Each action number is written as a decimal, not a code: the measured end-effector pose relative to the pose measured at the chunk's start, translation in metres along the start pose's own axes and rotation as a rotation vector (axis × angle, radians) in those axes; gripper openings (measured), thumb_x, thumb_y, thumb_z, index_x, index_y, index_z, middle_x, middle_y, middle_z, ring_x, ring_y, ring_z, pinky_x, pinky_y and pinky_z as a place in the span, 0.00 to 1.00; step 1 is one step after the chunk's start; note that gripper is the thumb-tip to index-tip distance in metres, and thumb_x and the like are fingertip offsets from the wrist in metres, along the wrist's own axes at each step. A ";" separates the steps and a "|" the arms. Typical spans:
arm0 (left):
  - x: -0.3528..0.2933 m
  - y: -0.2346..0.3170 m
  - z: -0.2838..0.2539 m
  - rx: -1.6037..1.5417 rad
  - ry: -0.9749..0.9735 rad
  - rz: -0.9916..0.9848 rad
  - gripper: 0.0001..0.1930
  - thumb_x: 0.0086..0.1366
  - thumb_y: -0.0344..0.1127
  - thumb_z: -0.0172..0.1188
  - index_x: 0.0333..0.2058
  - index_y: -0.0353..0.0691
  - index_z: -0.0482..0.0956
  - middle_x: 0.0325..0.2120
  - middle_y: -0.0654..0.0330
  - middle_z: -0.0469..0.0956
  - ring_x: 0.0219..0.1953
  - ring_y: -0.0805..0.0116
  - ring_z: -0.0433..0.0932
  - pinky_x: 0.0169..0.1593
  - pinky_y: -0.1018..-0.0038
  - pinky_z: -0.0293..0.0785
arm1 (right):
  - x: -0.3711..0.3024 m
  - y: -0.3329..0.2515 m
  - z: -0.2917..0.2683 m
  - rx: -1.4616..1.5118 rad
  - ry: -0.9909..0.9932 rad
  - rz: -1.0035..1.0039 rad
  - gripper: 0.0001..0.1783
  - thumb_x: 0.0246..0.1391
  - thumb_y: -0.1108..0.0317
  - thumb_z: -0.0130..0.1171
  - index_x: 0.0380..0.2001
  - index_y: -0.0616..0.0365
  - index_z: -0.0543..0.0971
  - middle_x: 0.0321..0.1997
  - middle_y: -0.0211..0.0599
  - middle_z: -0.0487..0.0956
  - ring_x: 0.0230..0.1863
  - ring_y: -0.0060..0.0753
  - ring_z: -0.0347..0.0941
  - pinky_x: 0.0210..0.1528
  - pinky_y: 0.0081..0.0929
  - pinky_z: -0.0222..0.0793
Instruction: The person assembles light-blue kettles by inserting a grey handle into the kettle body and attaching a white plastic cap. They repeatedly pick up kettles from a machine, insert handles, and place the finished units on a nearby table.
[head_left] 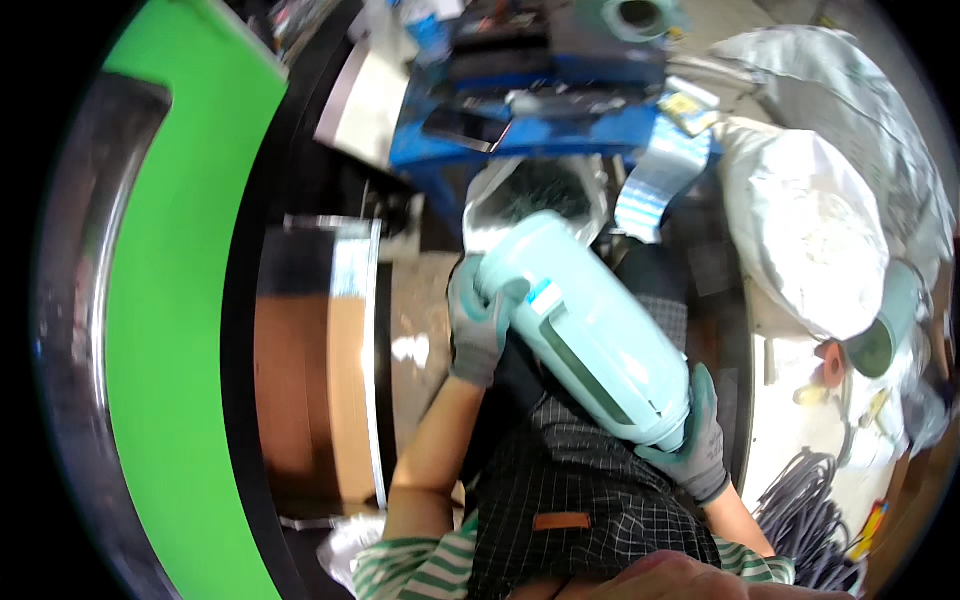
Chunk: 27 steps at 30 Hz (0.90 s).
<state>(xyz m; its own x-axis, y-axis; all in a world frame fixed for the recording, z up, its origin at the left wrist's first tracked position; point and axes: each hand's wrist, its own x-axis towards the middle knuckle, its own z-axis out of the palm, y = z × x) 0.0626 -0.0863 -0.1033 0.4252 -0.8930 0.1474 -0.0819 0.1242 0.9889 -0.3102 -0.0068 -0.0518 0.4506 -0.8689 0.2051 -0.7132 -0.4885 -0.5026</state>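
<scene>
A pale teal, cylindrical plastic casing lies tilted across my lap, with a long slot and a small blue-and-white sticker on its side. At its upper-left end, my gloved left hand grips the rim with curled fingers. My gloved right hand cups the narrower lower-right end. The palm of that hand is partly hidden by the casing. Just beyond the upper end stands a white bag-lined bin with dark material inside. A sheet of shiny stickers hangs beside it from a blue table edge.
A phone and tools lie on the blue table, with another teal casing behind. To the left run a cardboard box and a green surface. White sacks, a teal cylinder and coiled grey cable are on the right.
</scene>
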 end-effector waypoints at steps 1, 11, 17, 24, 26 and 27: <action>0.006 -0.018 -0.001 0.197 0.022 0.119 0.25 0.66 0.33 0.70 0.59 0.32 0.74 0.48 0.57 0.79 0.51 0.69 0.78 0.56 0.71 0.75 | -0.001 0.000 0.003 -0.048 0.085 -0.047 0.73 0.38 0.46 0.86 0.78 0.64 0.52 0.76 0.66 0.63 0.73 0.65 0.68 0.67 0.49 0.74; 0.177 0.158 0.112 0.590 -0.118 0.902 0.24 0.72 0.41 0.63 0.63 0.38 0.75 0.61 0.47 0.75 0.55 0.48 0.81 0.59 0.59 0.77 | -0.009 0.050 -0.058 1.436 0.376 0.554 0.48 0.55 0.53 0.64 0.74 0.62 0.59 0.57 0.49 0.80 0.42 0.40 0.82 0.32 0.31 0.79; 0.248 0.151 0.185 1.305 -0.216 0.744 0.41 0.64 0.54 0.69 0.68 0.38 0.65 0.65 0.43 0.68 0.57 0.44 0.79 0.59 0.52 0.77 | 0.059 0.042 -0.139 1.121 0.700 0.350 0.42 0.67 0.52 0.58 0.79 0.51 0.57 0.69 0.40 0.72 0.59 0.40 0.79 0.47 0.36 0.83; 0.076 0.147 0.087 0.916 0.037 1.349 0.25 0.57 0.52 0.74 0.50 0.47 0.84 0.48 0.59 0.79 0.45 0.52 0.78 0.45 0.55 0.74 | 0.115 0.045 -0.185 1.076 0.624 0.309 0.38 0.70 0.52 0.55 0.77 0.51 0.59 0.64 0.42 0.77 0.49 0.38 0.83 0.40 0.31 0.82; 0.031 0.161 0.044 0.886 0.045 1.359 0.20 0.52 0.52 0.77 0.41 0.54 0.84 0.45 0.64 0.79 0.40 0.57 0.78 0.40 0.58 0.71 | 0.143 0.046 -0.195 1.185 0.493 0.387 0.36 0.70 0.51 0.55 0.76 0.50 0.61 0.62 0.44 0.77 0.46 0.39 0.83 0.38 0.31 0.83; 0.009 0.164 0.018 0.910 0.047 1.356 0.19 0.52 0.54 0.78 0.36 0.55 0.81 0.40 0.66 0.79 0.33 0.60 0.77 0.36 0.60 0.70 | 0.170 0.041 -0.182 1.255 0.428 0.386 0.36 0.70 0.50 0.56 0.75 0.49 0.62 0.61 0.43 0.77 0.45 0.39 0.83 0.38 0.31 0.83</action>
<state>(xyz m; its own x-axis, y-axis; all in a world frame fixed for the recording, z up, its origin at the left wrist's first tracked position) 0.0366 -0.0815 0.0597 -0.3731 -0.3337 0.8657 -0.8639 0.4653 -0.1929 -0.3603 -0.1891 0.1155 -0.0250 -0.9997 0.0057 0.3059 -0.0131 -0.9520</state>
